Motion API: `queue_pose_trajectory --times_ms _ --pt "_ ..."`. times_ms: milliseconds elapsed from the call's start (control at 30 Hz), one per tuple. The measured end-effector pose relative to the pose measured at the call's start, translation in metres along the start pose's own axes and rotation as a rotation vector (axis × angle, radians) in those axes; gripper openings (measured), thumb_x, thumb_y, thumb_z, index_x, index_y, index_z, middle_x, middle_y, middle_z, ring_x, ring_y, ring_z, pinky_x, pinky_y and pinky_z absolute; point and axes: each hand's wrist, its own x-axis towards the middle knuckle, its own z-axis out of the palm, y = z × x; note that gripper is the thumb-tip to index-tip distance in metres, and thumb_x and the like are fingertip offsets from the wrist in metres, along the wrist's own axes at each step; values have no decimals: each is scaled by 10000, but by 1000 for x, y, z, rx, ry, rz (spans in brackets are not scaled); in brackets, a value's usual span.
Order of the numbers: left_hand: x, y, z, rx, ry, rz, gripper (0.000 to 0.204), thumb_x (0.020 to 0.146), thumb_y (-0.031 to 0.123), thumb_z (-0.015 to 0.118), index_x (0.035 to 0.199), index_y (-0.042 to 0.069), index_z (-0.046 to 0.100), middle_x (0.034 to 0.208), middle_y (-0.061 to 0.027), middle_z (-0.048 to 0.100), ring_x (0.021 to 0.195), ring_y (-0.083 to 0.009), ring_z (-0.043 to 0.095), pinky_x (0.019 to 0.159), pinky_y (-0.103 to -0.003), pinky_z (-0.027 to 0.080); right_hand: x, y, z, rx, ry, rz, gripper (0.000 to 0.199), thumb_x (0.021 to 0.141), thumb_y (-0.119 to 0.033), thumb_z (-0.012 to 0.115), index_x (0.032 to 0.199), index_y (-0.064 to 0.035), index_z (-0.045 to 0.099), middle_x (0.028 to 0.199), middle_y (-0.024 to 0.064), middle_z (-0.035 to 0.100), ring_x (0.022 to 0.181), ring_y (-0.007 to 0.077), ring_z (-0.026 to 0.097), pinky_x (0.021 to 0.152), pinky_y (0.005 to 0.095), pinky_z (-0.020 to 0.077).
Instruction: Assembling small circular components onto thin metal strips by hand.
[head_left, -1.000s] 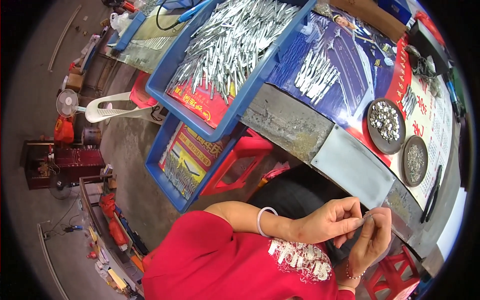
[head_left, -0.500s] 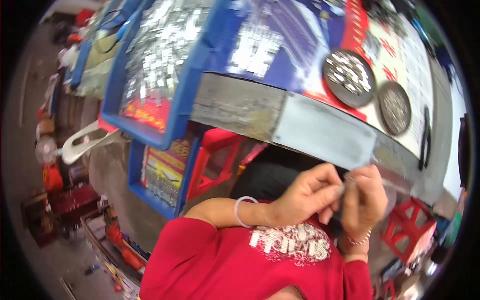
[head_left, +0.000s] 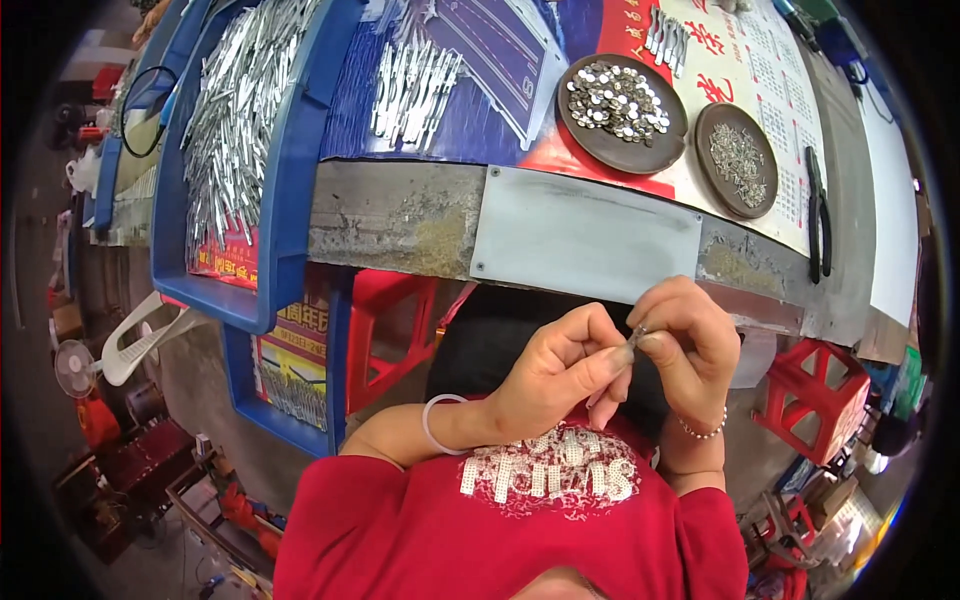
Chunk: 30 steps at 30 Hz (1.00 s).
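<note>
In front of my chest, my left hand (head_left: 572, 365) and my right hand (head_left: 690, 345) meet with their fingertips pinched. Between them is a small metal piece (head_left: 637, 335), partly covered by the fingers; its exact kind is too small to tell. Both hands hover near the edge of a light metal plate (head_left: 585, 235) fixed to the table front. Beyond them, a dark round dish (head_left: 590, 145) holds small shiny discs (head_left: 620, 100), and a smaller dish (head_left: 708, 165) holds tiny metal parts (head_left: 738, 165). Slim metal pieces (head_left: 415, 95) lie in a row on the blue sheet.
A blue bin (head_left: 285, 170) full of long silvery strips (head_left: 240, 110) stands at the left, with another blue bin (head_left: 240, 370) below. Black-handled pliers (head_left: 817, 215) lie at the right. More slim pieces (head_left: 667, 42) lie beyond the dishes. Red stools (head_left: 825, 400) stand underneath.
My view has shifted, so the table and dishes sit further left and higher in the picture. My hands stay together, fingertips pinched; the picture is sharper now.
</note>
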Motion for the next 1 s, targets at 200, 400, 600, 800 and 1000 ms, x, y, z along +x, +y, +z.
queue_pose_trajectory --times_ms 200,400,600,800,1000 --pt "-5 1 4 38 -53 13 102 963 128 454 909 46 427 739 -43 552 555 -79 531 493 -188 417 -1 1 -4 194 -125 38 134 792 -71 653 783 5 543 793 117 576 693 175 541 619 263 441" --pt "-5 2 5 78 -58 17 100 962 125 459 910 45 426 736 -38 547 549 -77 529 491 -193 425 -8 -10 0 245 -21 154 168 811 -83 648 822 7 506 818 116 559 710 151 516 651 252 431" --pt "-6 1 5 117 24 39 94 961 122 457 910 50 427 735 -35 546 548 -69 528 497 -189 424 -12 -19 12 24 72 146 117 799 -8 610 805 6 494 792 120 556 684 165 525 621 261 435" --pt "-5 0 3 118 48 62 88 963 119 451 920 47 425 736 -32 541 545 -64 520 503 -188 428 -10 -7 23 -347 120 -184 139 770 101 552 853 11 487 807 156 573 646 231 540 562 294 449" --pt "-4 4 1 63 5 74 89 964 119 448 920 46 423 742 -39 545 546 -68 523 496 -190 429 -8 -4 20 -123 99 -133 89 785 57 574 832 17 510 810 156 578 643 207 536 556 289 445"
